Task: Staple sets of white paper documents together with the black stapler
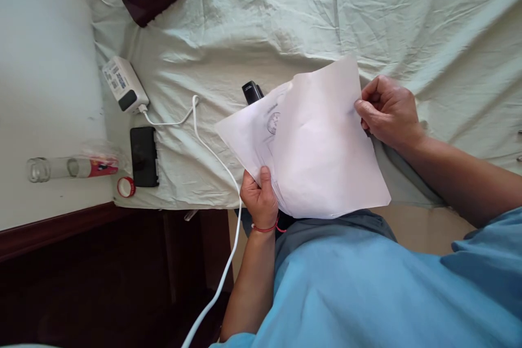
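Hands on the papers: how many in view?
2: the left hand grips the papers at their lower-left edge, the right hand pinches their right edge. No other hand shows.

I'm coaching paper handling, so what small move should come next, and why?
Probably the right hand should turn the top sheet leftward: that hand pinches the sheet's right edge, the upward face looks blank, and the left hand holds the printed page, thumb on top.
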